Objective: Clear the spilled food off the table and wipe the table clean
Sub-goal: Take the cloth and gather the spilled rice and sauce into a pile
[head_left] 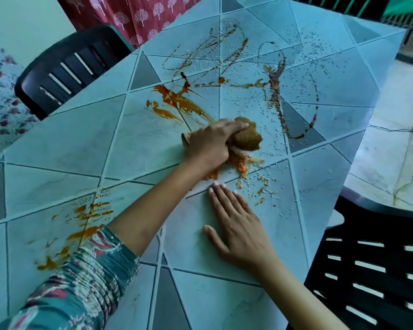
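My left hand (210,146) presses a brown, sauce-soaked cloth (246,136) on the pale tiled table (65,144), its fingers closed over the cloth. A heap of orange food and rice (242,164) lies just under that hand. My right hand (239,225) rests flat on the table nearer to me, fingers together, holding nothing. Orange sauce smears (177,102) run behind the cloth, and more orange smears (86,222) sit at the near left by my sleeve. Rice grains and dark sauce trails (279,91) spread over the far half.
A black slatted chair (67,65) stands at the table's far left edge and another black chair (372,265) at the near right corner. A red patterned curtain (134,15) hangs behind. A cable (410,167) lies on the floor at the right.
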Tool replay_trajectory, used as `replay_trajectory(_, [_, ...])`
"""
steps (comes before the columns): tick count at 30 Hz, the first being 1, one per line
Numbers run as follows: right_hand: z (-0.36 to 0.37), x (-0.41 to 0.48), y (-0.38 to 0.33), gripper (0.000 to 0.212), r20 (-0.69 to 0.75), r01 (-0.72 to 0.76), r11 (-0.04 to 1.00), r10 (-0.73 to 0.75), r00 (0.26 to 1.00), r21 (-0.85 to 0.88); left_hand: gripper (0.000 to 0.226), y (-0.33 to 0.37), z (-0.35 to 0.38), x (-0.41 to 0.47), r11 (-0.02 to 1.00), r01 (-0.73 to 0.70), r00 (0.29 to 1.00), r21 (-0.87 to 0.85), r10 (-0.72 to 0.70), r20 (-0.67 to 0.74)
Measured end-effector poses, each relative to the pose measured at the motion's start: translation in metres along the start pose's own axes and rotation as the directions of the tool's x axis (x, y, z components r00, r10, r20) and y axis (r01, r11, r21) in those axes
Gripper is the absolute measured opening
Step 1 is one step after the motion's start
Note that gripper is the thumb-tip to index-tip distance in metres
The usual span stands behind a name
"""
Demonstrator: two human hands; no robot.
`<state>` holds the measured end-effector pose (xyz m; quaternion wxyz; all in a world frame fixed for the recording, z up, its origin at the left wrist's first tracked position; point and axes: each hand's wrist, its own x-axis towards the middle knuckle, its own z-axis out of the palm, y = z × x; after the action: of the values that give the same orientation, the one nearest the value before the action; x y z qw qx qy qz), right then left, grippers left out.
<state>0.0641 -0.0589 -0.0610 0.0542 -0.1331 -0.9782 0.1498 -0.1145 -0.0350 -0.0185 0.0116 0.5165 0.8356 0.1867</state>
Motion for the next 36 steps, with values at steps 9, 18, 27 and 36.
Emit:
replay_trajectory(9, [0.0,-0.002,0.0,0.066,-0.002,-0.013,1.0,0.013,1.0,-0.021,0.061,-0.052,-0.016,0.077,0.935,0.333,0.943,0.119,-0.331,-0.036])
replay_trajectory(18, [-0.002,-0.002,-0.001,0.063,-0.005,0.014,0.998,-0.014,1.0,-0.065,0.059,-0.02,-0.03,-0.004,0.983,0.179,0.984,0.035,-0.179,0.018])
replay_trajectory(27, [0.0,-0.002,-0.001,0.063,-0.001,0.02,0.999,-0.02,1.0,-0.043,0.062,-0.11,-0.059,-0.005,0.807,0.572,0.82,0.144,-0.565,-0.092])
replay_trajectory(36, [-0.003,-0.002,0.0,0.07,0.053,0.027,0.999,-0.026,0.998,-0.022,0.056,0.014,-0.032,-0.027,0.935,0.354,0.934,0.01,-0.354,0.058])
